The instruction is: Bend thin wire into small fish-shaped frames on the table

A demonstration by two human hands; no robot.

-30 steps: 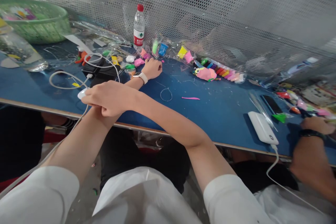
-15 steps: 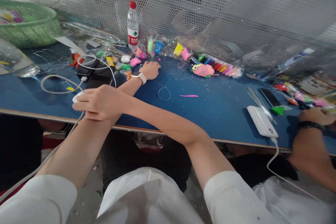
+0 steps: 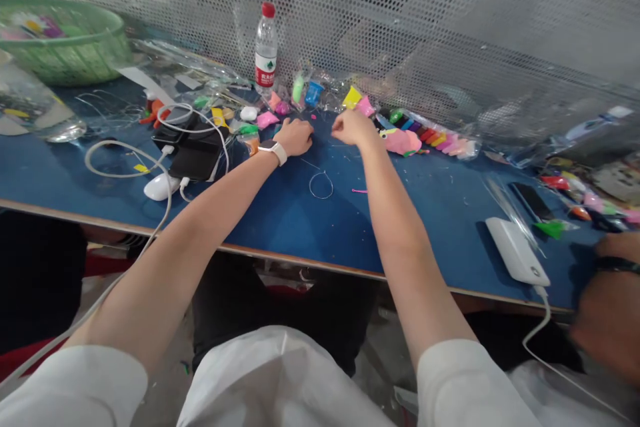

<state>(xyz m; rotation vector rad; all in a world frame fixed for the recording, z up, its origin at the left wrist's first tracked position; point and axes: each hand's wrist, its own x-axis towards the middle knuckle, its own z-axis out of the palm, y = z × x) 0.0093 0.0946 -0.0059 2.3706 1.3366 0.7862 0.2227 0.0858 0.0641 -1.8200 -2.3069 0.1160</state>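
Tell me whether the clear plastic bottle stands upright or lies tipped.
Upright: the clear plastic bottle has its red cap at the top.

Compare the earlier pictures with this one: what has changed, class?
The right hand has swung away from the left forearm and the white mouse-shaped device, rightward and forward to near the pink clay figure. Whether it let go of or picked up anything is unclear. The left hand, red-capped water bottle and white power bank stayed put.
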